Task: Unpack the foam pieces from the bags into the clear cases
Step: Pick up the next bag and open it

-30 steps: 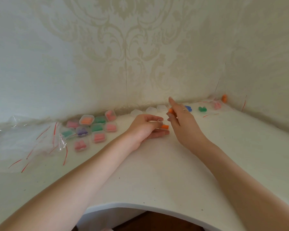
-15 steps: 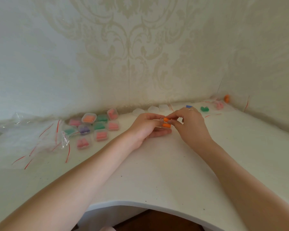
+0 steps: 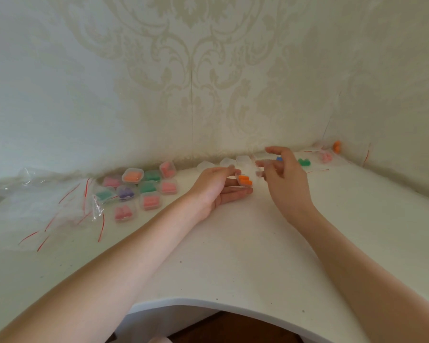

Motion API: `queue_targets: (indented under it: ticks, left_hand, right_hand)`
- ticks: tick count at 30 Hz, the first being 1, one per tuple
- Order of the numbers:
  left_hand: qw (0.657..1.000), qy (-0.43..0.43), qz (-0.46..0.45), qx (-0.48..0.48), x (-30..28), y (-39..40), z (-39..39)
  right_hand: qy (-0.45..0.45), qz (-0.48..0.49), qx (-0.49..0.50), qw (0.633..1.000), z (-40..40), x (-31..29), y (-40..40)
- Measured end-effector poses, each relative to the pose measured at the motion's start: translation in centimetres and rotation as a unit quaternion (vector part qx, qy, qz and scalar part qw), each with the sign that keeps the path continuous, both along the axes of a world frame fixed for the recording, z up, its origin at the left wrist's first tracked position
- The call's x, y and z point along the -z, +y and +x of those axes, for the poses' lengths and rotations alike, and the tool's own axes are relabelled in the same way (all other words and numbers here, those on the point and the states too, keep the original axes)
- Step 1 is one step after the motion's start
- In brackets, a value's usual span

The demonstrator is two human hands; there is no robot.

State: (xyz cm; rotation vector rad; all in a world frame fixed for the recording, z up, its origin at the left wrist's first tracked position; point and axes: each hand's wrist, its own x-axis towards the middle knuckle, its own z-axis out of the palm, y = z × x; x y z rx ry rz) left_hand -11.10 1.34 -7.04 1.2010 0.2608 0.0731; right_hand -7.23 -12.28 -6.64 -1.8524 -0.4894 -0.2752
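My left hand (image 3: 218, 186) rests on the white table (image 3: 233, 256) and grips a small clear case (image 3: 245, 185) between thumb and fingers. Two orange foam pieces (image 3: 244, 179) lie in it. Just right of the case my right hand (image 3: 285, 177) hovers above the table, its fingers spread and blurred, with nothing plainly held. Bags with foam lie at the far right: blue (image 3: 279, 158), green (image 3: 304, 162), pink (image 3: 326, 157) and orange (image 3: 336, 146). Three empty clear cases (image 3: 226, 161) stand along the wall behind my hands.
Several filled cases (image 3: 148, 188) with pink, green, purple and orange foam sit grouped at the left. Further left lies a heap of empty clear bags with red strips (image 3: 60, 209). Walls close the table at the back and right; its curved front edge (image 3: 208, 302) is near me.
My right hand pressed the second orange piece into the case, then let go and lifted away to the right. My left hand kept hold of the case.
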Motion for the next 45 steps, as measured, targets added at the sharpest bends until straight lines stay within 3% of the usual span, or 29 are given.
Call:
queue_targets:
  ticks: [8, 16, 21, 25, 31, 35, 38, 41, 45]
  left_hand:
    - [0.998, -0.04, 0.048, -0.015, 0.6, 0.3, 0.0]
    - [0.995, -0.025, 0.049, -0.077, 0.5, 0.2, -0.4]
    - [0.978, -0.041, 0.161, -0.128, 0.1, 0.1, -1.5]
    - [0.942, -0.063, 0.284, -0.167, -1.1, 1.0, -2.3]
    - [0.879, -0.05, 0.371, -0.296, -4.3, 6.0, -7.2]
    - [0.782, 0.036, 0.467, -0.411, -5.0, 12.0, -12.4]
    - [0.716, 0.124, 0.551, -0.41, -3.9, 16.2, -14.9]
    - [0.706, 0.173, 0.588, -0.354, -1.8, 17.4, -15.6]
    - [0.711, 0.159, 0.586, -0.354, -0.5, 17.3, -15.7]
  right_hand:
    - [-0.011, 0.01, -0.072, 0.997, -0.7, 0.0, 0.3]
    - [-0.009, 0.031, -0.059, 0.998, -0.6, 0.0, 0.4]
    - [0.006, 0.032, -0.04, 0.999, 0.1, 0.7, 0.2]
    - [0.025, 0.008, -0.044, 0.999, 0.7, 1.2, 0.1]
    - [0.033, -0.056, -0.054, 0.996, 1.1, 1.9, -0.1]
    - [0.021, -0.082, -0.056, 0.995, 1.3, 2.0, -0.2]
    - [0.019, -0.091, -0.053, 0.994, 1.4, 2.0, -0.1]
    - [0.026, -0.093, -0.053, 0.994, 1.3, 2.1, -0.2]
    - [0.014, -0.103, -0.057, 0.993, 1.3, 2.1, -0.2]
